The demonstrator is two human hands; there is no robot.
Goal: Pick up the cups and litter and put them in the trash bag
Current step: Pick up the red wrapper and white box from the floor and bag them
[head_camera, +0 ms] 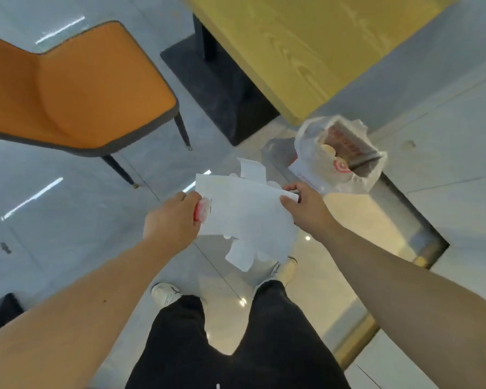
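Note:
I hold a flattened white cardboard carton (244, 211) in front of me, above the floor. My left hand (171, 217) grips its left edge and also clutches a small red-and-white crumpled piece of litter (202, 210). My right hand (306, 209) pinches the carton's right edge. A clear plastic trash bag (340, 153) stands open on the floor to the right and beyond my hands. Inside it are a red printed box and paper cups.
An orange chair (76, 91) stands at the left. A yellow table (306, 43) with a black base (222, 91) is ahead. A metal floor strip (413, 220) runs along the right. My legs and white shoes are below.

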